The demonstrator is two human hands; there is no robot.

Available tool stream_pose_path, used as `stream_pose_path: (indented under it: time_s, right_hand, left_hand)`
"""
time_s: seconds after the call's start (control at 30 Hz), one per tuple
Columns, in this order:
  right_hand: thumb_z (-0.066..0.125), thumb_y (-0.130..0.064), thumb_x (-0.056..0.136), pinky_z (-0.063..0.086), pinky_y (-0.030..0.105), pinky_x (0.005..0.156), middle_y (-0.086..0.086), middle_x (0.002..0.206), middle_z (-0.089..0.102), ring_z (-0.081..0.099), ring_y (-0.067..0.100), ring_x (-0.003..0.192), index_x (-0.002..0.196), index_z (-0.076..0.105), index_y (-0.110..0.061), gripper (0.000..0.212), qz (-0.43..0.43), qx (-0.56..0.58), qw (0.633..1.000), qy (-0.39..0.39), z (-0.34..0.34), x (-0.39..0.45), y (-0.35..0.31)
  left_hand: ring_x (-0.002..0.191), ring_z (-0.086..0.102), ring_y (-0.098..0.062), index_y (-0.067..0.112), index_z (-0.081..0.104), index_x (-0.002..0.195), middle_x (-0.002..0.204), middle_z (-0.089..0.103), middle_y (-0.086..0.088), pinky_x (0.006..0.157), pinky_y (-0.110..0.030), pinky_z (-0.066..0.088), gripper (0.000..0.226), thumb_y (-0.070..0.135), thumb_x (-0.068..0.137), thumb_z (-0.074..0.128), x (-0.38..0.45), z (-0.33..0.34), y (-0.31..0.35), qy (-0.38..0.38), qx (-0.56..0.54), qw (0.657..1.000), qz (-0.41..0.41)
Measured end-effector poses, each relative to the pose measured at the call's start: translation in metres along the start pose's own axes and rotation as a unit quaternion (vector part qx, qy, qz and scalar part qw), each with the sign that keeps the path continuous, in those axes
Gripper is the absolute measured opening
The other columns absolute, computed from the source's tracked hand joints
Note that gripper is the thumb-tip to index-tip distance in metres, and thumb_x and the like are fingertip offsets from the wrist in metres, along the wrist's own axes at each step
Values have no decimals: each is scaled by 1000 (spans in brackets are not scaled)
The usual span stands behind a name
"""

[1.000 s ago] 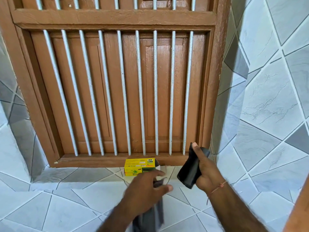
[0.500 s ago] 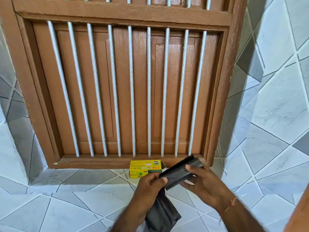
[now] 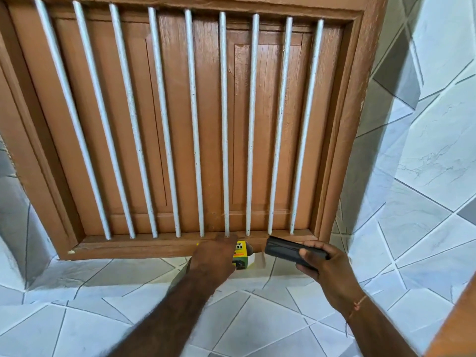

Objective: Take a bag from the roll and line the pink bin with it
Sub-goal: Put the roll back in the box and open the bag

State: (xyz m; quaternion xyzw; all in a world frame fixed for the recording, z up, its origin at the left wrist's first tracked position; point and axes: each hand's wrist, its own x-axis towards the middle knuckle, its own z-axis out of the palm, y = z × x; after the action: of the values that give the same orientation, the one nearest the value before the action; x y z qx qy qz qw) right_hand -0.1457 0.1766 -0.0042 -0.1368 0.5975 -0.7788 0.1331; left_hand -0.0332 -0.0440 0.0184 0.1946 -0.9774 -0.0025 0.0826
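Note:
My right hand (image 3: 325,264) grips a black roll of bags (image 3: 286,249), held level just below the right end of the window sill. My left hand (image 3: 215,256) lies palm down over a small yellow box (image 3: 242,253) on the tiled ledge, hiding most of it. Its fingertips reach the wooden sill, and its grip is hidden. A grey sliver (image 3: 180,275) shows beside my left wrist; I cannot tell if it is the loose bag. The pink bin is not in view.
A brown wooden window frame (image 3: 334,176) with several white vertical bars (image 3: 224,124) fills the wall ahead. Grey and white tiles cover the ledge (image 3: 103,305) and the right wall (image 3: 425,176). A brown edge (image 3: 458,323) stands at the bottom right.
My left hand let go of the roll's end and moved forward onto the yellow box. The hanging black bag has dropped out of sight. The view moved closer to the window.

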Motion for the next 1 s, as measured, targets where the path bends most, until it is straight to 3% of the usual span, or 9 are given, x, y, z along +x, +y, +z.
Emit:
stream_pose_path:
  time_s: [0.07, 0.2, 0.27, 0.33, 0.4, 0.57, 0.7, 0.9, 1.0]
  right_hand:
    - [75, 1, 76, 62, 40, 73, 31, 114, 61, 68, 34, 95, 92, 69, -1, 16, -4, -15, 1000, 11, 6, 10, 1]
    - [75, 2, 76, 62, 40, 72, 23, 118, 58, 66, 37, 102, 89, 73, -7, 15, -45, -21, 999, -15, 13, 24, 6]
    - [75, 2, 76, 61, 43, 75, 12, 109, 66, 67, 34, 100, 89, 74, -10, 18, -57, -6, 997, -43, 16, 23, 6]
    - [73, 6, 76, 61, 42, 76, -9, 87, 72, 69, 28, 94, 92, 73, -5, 19, -67, 5, 995, -72, 21, 19, 2]
    - [72, 9, 75, 61, 39, 74, -15, 82, 72, 70, 27, 91, 93, 72, -1, 20, -81, 4, 992, -93, 25, 13, -1]
    - [77, 2, 72, 61, 36, 77, -5, 91, 73, 68, 22, 95, 90, 76, -12, 22, -106, -55, 988, -101, 21, 9, -12]
    - [81, -9, 71, 54, 24, 85, -9, 91, 74, 67, 8, 92, 87, 76, -25, 24, -159, -182, 964, -108, 14, 6, -21]
    - [82, -6, 70, 52, 16, 79, -14, 93, 71, 66, 7, 91, 85, 74, -24, 25, -184, -229, 948, -123, 13, -9, -26]
    - [82, -5, 70, 55, 20, 80, -6, 92, 73, 67, 10, 91, 83, 75, -25, 25, -188, -210, 952, -123, 16, -12, -33]
  left_hand:
    - [110, 61, -29, 28, 40, 136, 128, 58, -5, 86, -39, 51, 58, 33, 83, 63, 8, 6, 3, -33, 41, 999, 4]
    - [109, 61, -28, 24, 37, 140, 132, 52, -5, 85, -41, 51, 55, 33, 90, 57, 10, 10, 5, -32, 31, 999, -19]
    - [105, 62, -27, 27, 43, 134, 129, 50, -1, 83, -39, 51, 53, 38, 85, 60, 5, 9, 4, -14, -1, 999, -30]
    - [104, 62, -26, 31, 47, 132, 128, 52, 3, 82, -36, 50, 55, 43, 81, 63, -2, 8, 3, 26, -57, 997, -43]
    - [106, 62, -24, 33, 49, 131, 130, 53, 7, 83, -34, 49, 58, 46, 77, 66, -8, 6, 1, 73, -111, 990, -49]
    - [104, 62, -23, 32, 53, 125, 126, 55, 8, 81, -33, 50, 59, 51, 72, 70, -18, -6, -4, 101, -123, 985, -67]
    - [105, 61, -19, 35, 51, 127, 126, 56, 10, 81, -30, 49, 59, 49, 73, 71, -27, -11, -9, 127, -152, 978, -61]
    - [104, 62, -16, 36, 52, 126, 123, 56, 13, 80, -28, 49, 59, 45, 71, 72, -36, -19, -9, 145, -161, 976, -33]
    - [104, 60, -13, 37, 52, 126, 121, 56, 14, 81, -26, 48, 62, 48, 69, 75, -40, -21, -7, 148, -179, 973, -17]
